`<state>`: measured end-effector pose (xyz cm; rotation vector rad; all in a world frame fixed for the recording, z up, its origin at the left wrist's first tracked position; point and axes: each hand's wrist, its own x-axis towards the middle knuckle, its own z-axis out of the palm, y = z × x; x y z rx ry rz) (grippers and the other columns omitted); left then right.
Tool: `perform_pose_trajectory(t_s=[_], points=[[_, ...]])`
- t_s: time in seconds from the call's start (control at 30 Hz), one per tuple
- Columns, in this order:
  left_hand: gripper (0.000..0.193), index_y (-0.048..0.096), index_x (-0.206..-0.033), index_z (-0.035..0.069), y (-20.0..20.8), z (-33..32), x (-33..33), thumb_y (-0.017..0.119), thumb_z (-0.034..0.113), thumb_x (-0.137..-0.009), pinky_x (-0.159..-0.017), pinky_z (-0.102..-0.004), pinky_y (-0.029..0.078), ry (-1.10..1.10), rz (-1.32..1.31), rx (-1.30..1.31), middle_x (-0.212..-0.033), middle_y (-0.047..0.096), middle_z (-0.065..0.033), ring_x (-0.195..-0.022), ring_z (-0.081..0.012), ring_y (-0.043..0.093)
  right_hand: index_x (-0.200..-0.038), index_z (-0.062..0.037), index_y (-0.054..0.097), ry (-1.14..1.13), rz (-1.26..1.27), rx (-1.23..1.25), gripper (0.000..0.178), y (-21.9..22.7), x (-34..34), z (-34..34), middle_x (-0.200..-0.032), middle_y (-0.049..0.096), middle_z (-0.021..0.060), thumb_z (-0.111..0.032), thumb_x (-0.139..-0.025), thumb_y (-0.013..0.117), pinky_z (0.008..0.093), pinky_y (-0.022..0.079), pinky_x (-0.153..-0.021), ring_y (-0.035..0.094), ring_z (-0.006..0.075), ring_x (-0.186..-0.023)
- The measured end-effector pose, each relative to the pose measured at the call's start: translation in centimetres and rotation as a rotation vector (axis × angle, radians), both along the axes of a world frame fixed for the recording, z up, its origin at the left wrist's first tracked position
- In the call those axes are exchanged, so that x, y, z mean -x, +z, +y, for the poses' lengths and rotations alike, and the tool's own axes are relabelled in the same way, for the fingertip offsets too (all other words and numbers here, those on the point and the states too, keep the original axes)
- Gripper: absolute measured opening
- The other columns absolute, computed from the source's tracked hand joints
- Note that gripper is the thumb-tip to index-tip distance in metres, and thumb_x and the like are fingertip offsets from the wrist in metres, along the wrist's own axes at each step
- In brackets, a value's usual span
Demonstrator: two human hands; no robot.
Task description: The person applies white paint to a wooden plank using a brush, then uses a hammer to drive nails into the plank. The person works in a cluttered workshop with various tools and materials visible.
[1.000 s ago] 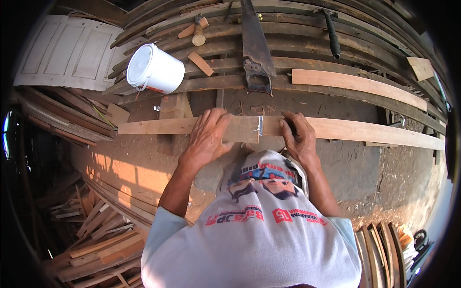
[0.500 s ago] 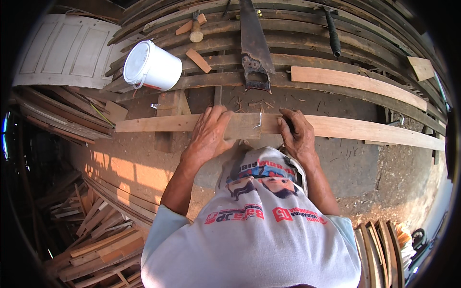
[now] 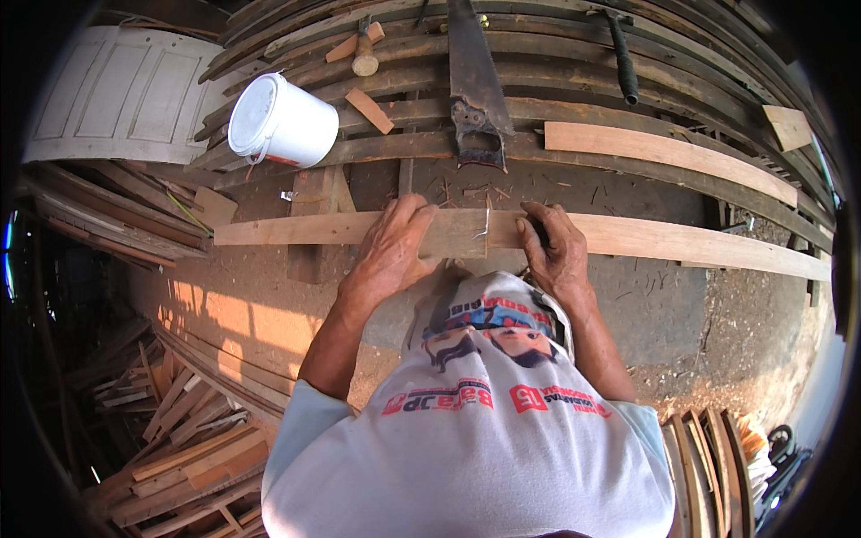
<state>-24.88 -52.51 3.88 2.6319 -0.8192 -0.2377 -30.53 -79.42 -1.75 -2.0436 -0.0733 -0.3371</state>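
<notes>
A long, pale wooden plank (image 3: 668, 240) runs from left to right before my body. Across its middle lies a short, greyer piece of wood (image 3: 456, 235), with a shiny bright strip along its right end. My left hand (image 3: 391, 244) is closed around the plank and the left end of the short piece, fingers over the far edge and thumb toward the near edge. To the right of the short piece, my right hand (image 3: 556, 251) grips the plank with curled fingers; their undersides are hidden.
Beyond the plank, a rack of dark beams (image 3: 404, 143) carries a handsaw (image 3: 475, 90), a white bucket (image 3: 285, 121), a wooden-headed mallet (image 3: 365, 58), a black-handled tool (image 3: 622, 63) and another plank (image 3: 664, 160). Wood offcuts (image 3: 193, 457) are heaped at lower left.
</notes>
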Motion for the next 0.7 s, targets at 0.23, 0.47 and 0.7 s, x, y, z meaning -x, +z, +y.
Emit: perform_pose_trajectory(t_s=[0.23, 0.47, 0.7], points=[[0.07, 0.062, -0.135, -0.002, -0.5, 0.5, -0.1, 0.09, 0.01, -0.071, -0.109, -0.0447, 0.05, -0.004, 0.01, 0.064, -0.133, 0.055, -0.0164, -0.127, -0.0371, 0.056, -0.117, 0.0023, 0.07, 0.017, -0.044, 0.064, 0.024, 0.4, -0.6, 0.4, -0.094, 0.069, 0.0195, -0.007, -0.096, 0.075, 0.0436, 0.057, -0.07, 0.072, 0.0373, -0.081], [0.083, 0.053, -0.149, -0.001, -0.4, 1.7, 1.9, 0.091, 0.016, -0.077, -0.117, -0.0454, 0.046, 0.085, 0.018, 0.087, -0.149, 0.051, -0.0181, -0.14, -0.038, 0.051, -0.119, 0.0021, 0.071, 0.042, -0.042, 0.108, 0.025, 1.1, -0.5, 1.3, -0.099, 0.07, 0.0204, -0.006, -0.095, 0.075, 0.0423, 0.059, -0.074, 0.073, 0.0361, -0.083], [0.049, 0.063, -0.131, -0.001, 0.0, 7.3, 3.0, 0.083, 0.018, -0.091, -0.099, -0.0433, 0.055, 0.603, -0.152, 0.336, -0.13, 0.066, -0.0177, -0.118, -0.0317, 0.066, -0.122, -0.0007, 0.072, 0.158, -0.121, 0.275, 0.034, 2.1, -1.0, 3.4, -0.11, 0.069, 0.018, -0.012, -0.091, 0.081, 0.0452, 0.057, -0.083, 0.07, 0.0363, -0.096]])
